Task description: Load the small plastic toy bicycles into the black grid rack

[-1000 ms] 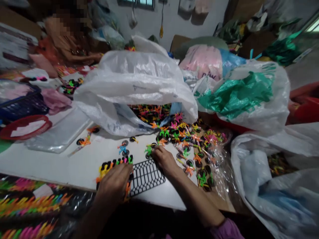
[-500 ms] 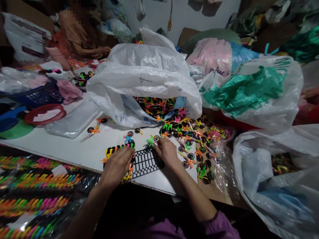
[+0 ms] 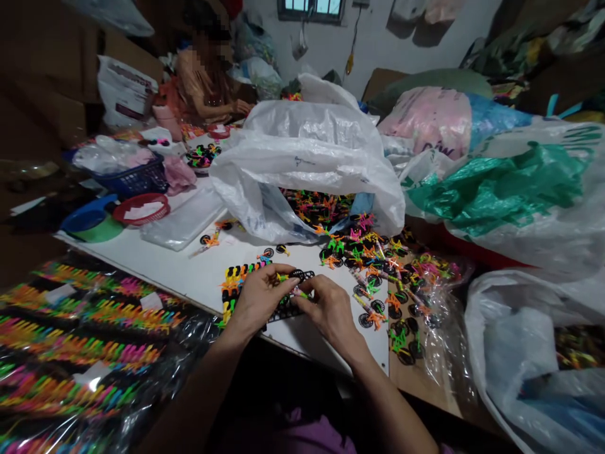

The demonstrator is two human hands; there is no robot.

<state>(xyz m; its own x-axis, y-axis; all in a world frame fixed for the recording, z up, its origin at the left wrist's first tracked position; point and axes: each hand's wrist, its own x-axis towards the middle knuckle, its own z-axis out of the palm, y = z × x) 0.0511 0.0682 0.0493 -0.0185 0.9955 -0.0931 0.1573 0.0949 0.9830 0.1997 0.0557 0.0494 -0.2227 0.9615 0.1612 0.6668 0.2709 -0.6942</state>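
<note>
Between my two hands is a small plastic toy bicycle (image 3: 301,276) with black spoked wheels, partly covered by my fingers. My left hand (image 3: 261,297) pinches it from the left. From the other side, my right hand (image 3: 329,308) has thumb and fingers closed on it. Under both hands lies a black plastic grid rack (image 3: 282,313), mostly hidden. Its left end carries rows of yellow, orange and black toy pieces (image 3: 232,284). A blue and orange toy bicycle (image 3: 266,255) lies just beyond.
A pile of toy bicycles (image 3: 350,249) spills from a large white sack (image 3: 307,157). Packed colourful rows (image 3: 89,340) lie at lower left. A red basket (image 3: 142,210) and blue basket (image 3: 137,180) stand at left. Another person (image 3: 203,82) sits across. An open white bag (image 3: 510,328) stands right.
My left hand has left the toy pieces on the rack and come to the toy bicycle in my right hand. The hands are now together above the rack. The view has shifted left.
</note>
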